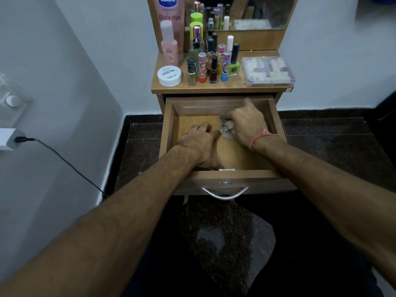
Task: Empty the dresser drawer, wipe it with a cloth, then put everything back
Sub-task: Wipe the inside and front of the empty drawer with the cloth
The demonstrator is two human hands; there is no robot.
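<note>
The wooden dresser drawer [225, 175] is pulled out, and its floor is bare apart from my hands. My right hand [246, 125] is shut on a crumpled light patterned cloth [227, 128], pressing it against the drawer floor near the back right. My left hand [201, 144] lies flat on the drawer floor at the middle left, fingers spread, touching the edge of the cloth. On the dresser top [220, 86] stand several nail polish bottles [213, 70], a white jar [169, 76], lotion bottles [169, 42] and a clear plastic box [269, 70].
A mirror [257, 13] rises behind the dresser top. On the left wall a white charger [10, 139] is plugged in, with a black cable [64, 161] running down to the dark stone floor [141, 144]. The drawer's metal handle [225, 192] faces me.
</note>
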